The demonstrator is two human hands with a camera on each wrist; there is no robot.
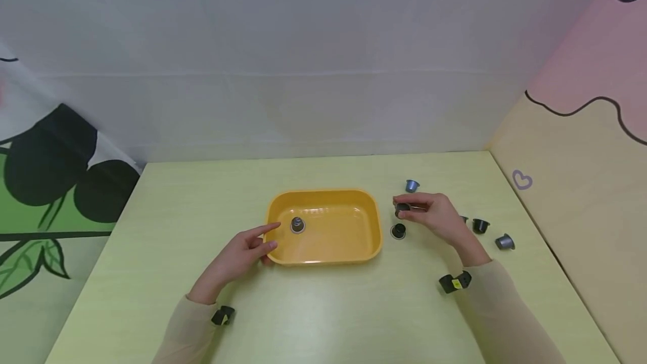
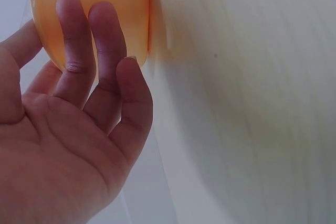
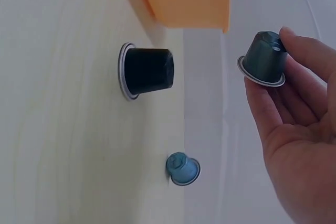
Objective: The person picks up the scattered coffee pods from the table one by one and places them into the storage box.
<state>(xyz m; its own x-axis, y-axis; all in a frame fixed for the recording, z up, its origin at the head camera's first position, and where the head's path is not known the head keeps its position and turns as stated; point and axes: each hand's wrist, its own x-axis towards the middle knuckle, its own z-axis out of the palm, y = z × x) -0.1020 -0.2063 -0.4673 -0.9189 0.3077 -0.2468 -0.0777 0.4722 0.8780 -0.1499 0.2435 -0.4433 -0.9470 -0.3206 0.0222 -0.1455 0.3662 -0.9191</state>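
Note:
A yellow tray [image 1: 323, 229] stands mid-table. My left hand [image 1: 240, 254] grips its left end, with index finger and thumb over the rim and the other fingers against the outer wall [image 2: 137, 19]. One brownish-grey coffee capsule [image 1: 297, 224] sits inside, towards the left. Right of the tray, my right hand [image 1: 437, 218] pinches a dark grey-green coffee capsule [image 3: 265, 59] between thumb and fingers, raised above the table. Just below that hand in the head view, a black capsule [image 1: 398, 231] stands rim down. A blue capsule [image 1: 411, 186] lies behind the hand.
To the right of my right wrist lie a black capsule [image 1: 481, 226] and a grey-blue capsule [image 1: 505, 242]; another capsule [image 1: 464, 219] is mostly hidden by the wrist. A white backdrop [image 1: 323, 111] rises behind the table, and a painted panel [image 1: 581, 184] stands along its right edge.

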